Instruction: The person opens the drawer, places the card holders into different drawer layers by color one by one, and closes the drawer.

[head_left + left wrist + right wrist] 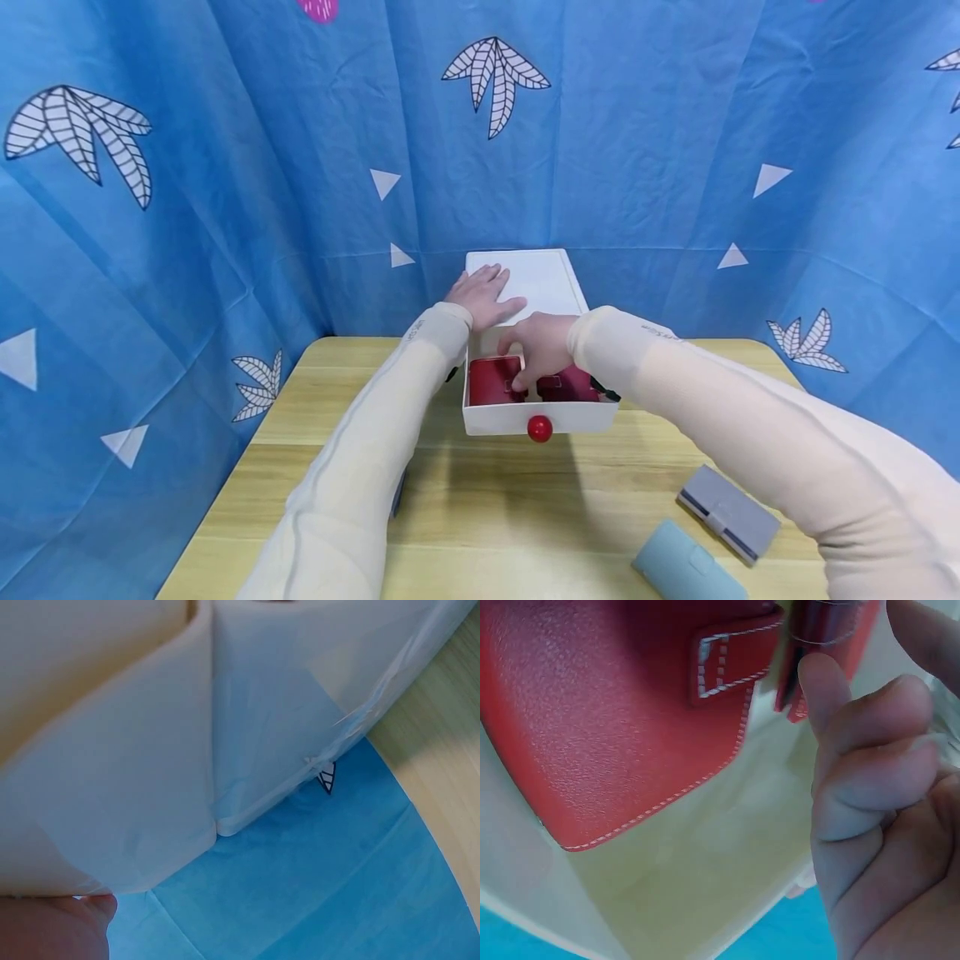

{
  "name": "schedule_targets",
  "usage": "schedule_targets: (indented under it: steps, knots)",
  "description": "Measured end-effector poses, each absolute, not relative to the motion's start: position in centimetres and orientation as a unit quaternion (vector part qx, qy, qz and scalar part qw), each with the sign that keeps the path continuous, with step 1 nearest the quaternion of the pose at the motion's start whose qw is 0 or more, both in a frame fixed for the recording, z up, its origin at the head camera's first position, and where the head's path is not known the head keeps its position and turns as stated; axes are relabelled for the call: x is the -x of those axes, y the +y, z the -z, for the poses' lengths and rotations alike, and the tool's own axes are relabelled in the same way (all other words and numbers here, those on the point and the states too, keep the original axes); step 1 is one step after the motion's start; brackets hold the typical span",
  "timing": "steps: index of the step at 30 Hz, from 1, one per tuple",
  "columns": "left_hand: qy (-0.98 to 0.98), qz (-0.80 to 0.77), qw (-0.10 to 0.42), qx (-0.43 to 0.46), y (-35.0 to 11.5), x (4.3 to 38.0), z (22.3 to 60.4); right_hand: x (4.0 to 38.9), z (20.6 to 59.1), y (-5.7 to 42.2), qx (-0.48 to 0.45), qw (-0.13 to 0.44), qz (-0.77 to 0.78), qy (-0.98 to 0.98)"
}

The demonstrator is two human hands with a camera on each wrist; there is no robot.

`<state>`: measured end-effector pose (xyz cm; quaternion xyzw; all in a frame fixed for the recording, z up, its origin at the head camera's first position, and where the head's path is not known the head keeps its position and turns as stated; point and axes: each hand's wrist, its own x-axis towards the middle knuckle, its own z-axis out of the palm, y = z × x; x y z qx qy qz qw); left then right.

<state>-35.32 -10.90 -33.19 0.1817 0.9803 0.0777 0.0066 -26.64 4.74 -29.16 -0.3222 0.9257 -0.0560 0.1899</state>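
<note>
A white drawer box (534, 279) stands at the back of the table, its drawer (498, 421) with a round red knob (539, 428) pulled out. My left hand (483, 298) rests with straight fingers on the box top. In the drawer lie two red wallets with strap closures, a left red wallet (489, 382) and a right red wallet (573, 387). My right hand (543, 342) reaches down into the drawer and pinches the left one at its strap-side edge. The right wallet (622, 727) appears large in the right wrist view, beside the curled fingers (877, 712).
A grey wallet (729, 513) and a light blue wallet (690, 565) lie on the wooden table (517, 533) at the front right. A dark item (398, 492) shows partly behind my left sleeve. Blue patterned curtain (637, 167) hangs around the table's back and sides.
</note>
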Motion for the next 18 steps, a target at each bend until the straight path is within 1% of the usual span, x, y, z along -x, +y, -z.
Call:
schedule_targets:
  steps: [8,18]
  knots:
    - [0.98,-0.084,0.008,-0.179,-10.9,35.3,33.2,25.6,27.9,6.3,0.379,0.173,0.122,0.901]
    - [0.98,-0.09,0.013,-0.174,-10.9,35.2,33.1,23.2,28.3,9.0,0.4,0.164,0.224,0.873]
